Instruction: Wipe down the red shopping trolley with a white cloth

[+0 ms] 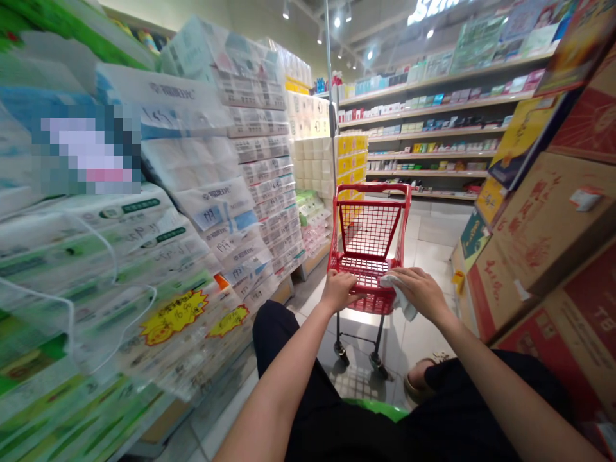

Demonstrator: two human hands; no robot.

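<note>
A small red shopping cart [369, 226] stands on the tiled floor in front of me, its basket bare. My left hand [339, 290] is closed round the near rim of the cart. My right hand [419, 292] lies on the same rim further right, fingers pressed onto a white cloth [400, 297] that hangs down over the edge. Both forearms reach forward over my dark-clothed knees.
Stacked tissue and toilet-paper packs [192, 212] with yellow price tags wall the left side. Brown cardboard boxes [543, 231] pile up on the right. Store shelves [433, 128] of goods run along the back. A sandalled foot [421, 378] rests on the tiles under the cart.
</note>
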